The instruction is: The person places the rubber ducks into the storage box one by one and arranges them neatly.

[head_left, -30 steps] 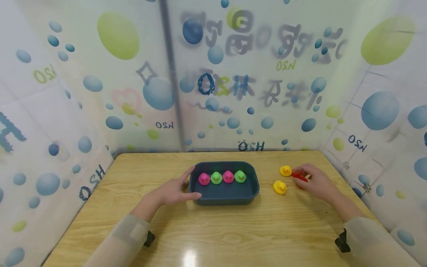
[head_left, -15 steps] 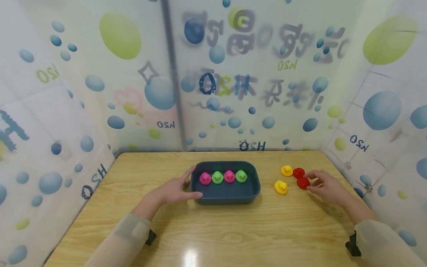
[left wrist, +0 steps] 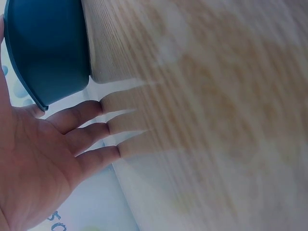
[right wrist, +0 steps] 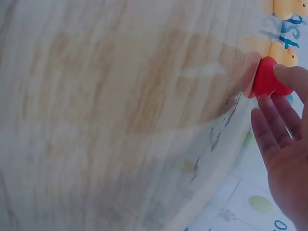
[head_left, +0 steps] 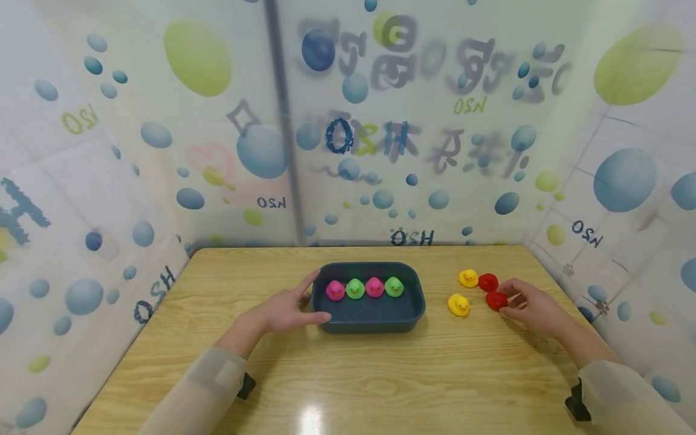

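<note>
In the head view my left hand spans the left end of a dark blue rectangular tray, its thumb along the near rim and forefinger at the far corner. Its other fingers reach out fairly straight beside the tray wall in the left wrist view. Two pink and two green rubber ducks sit in a row inside. At the right, my right hand pinches a red rubber duck on the table; the right wrist view shows the thumb over this red duck. A second red duck lies just behind.
Two yellow rubber ducks stand between the tray and the red ones, one farther back and one nearer. The wooden table ends at patterned curtains behind and at both sides.
My right hand has drawn back to the right from over the red ducks, uncovering both. The nearer red duck has shifted slightly with the fingertips. My left hand stays at the tray.
</note>
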`<state>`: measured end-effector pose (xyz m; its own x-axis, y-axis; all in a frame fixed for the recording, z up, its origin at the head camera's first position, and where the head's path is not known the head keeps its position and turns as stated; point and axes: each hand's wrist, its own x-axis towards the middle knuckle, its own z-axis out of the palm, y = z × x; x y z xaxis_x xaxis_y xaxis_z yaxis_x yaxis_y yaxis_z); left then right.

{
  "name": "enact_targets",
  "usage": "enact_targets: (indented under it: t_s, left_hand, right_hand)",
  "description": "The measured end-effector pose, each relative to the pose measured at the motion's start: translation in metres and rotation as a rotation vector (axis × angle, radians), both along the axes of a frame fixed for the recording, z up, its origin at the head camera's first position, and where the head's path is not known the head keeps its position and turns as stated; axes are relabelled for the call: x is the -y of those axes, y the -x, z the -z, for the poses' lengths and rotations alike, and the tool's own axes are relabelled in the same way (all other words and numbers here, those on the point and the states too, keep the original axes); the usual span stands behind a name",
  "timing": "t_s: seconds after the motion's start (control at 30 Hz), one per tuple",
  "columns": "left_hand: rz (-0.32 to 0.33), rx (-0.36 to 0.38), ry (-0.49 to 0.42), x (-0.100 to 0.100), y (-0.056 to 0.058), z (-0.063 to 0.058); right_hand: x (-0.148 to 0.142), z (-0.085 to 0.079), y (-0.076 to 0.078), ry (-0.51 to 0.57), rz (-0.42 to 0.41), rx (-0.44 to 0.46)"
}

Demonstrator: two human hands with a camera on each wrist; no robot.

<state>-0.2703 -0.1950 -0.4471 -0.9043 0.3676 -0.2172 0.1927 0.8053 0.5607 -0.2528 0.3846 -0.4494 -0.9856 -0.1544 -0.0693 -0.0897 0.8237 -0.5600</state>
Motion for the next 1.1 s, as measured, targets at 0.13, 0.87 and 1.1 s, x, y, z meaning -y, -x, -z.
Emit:
enact_targets:
  t_s: [0.13, 0.87, 1.1]
  left_hand:
    - [0.0, 0.0, 0.005, 0.0, 0.0, 0.0]
    - [0.006, 0.001, -0.003, 0.0, 0.0, 0.0]
    - [0.003, 0.001, -0.001, 0.0, 0.0, 0.001]
  right_hand:
    - [0.0, 0.002, -0.001, -0.018, -0.012, -0.023]
    - [0.022, -0.006, -0.011, 0.006, -0.075, -0.155]
    - [0.046, -0.016, -0.014, 0.046, -0.139, -0.305]
